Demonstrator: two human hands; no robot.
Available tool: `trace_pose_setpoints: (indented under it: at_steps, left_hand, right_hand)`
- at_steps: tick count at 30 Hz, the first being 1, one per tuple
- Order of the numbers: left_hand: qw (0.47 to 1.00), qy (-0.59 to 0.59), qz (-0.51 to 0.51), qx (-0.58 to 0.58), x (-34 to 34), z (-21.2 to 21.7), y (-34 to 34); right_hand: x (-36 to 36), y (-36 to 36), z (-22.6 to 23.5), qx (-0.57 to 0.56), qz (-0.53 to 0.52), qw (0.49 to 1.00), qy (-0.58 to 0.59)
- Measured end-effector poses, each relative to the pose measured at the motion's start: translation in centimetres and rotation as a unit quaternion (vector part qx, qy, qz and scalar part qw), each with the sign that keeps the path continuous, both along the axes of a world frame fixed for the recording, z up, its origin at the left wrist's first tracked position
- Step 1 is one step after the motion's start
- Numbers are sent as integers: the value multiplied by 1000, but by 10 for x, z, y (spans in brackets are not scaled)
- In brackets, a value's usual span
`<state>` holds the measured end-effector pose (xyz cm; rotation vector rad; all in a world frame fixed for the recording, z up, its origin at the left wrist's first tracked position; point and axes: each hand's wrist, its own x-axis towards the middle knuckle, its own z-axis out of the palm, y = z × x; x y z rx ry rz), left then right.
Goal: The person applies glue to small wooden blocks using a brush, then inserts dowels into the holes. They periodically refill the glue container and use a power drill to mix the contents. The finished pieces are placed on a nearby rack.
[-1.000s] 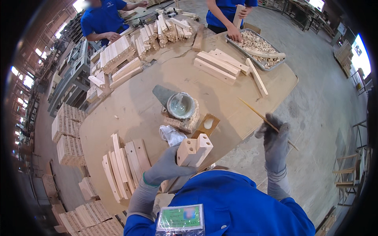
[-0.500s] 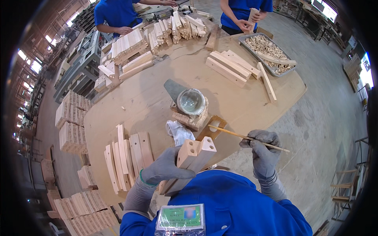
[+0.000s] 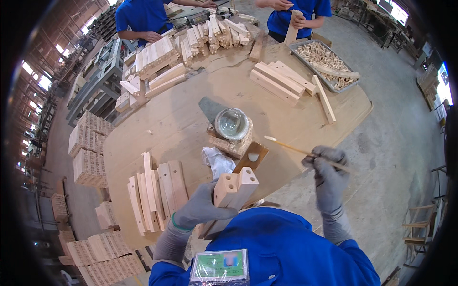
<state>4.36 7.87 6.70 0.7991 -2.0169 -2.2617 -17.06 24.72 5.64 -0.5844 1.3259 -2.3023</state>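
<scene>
The left hand [image 3: 200, 207] curled around two wood blocks [image 3: 225, 194]; the right hand [image 3: 328, 177] pinched a stick [image 3: 293, 148] I saw move off the brown board [image 3: 244, 162].

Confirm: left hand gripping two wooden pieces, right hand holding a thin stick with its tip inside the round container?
No: the head view shows the thin stick's tip outside the round container, off to its right. Left hand and right hand: correct.

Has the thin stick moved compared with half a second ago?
Yes: judged against the round pot, the stick has moved upward and rightward in the picture.
</scene>
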Motion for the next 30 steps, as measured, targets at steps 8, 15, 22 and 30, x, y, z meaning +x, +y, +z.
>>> trace_pose_setpoints:
  at_steps: [8, 15, 22, 30]
  left_hand:
    - [952, 16, -11, -305, -9, -9, 13]
    - [945, 9, 7, -327, -9, -8, 19]
    - [941, -8, -6, -338, -13, -3, 22]
    - [951, -12, 11, -310, -14, -3, 22]
  right_hand:
    - [-40, -25, 79, 106, 205, 967, 104]
    - [-38, -50, 82, 164, 292, 935, 115]
    - [-29, -59, 82, 189, 323, 918, 129]
    - [-37, -58, 75, 225, 268, 921, 173]
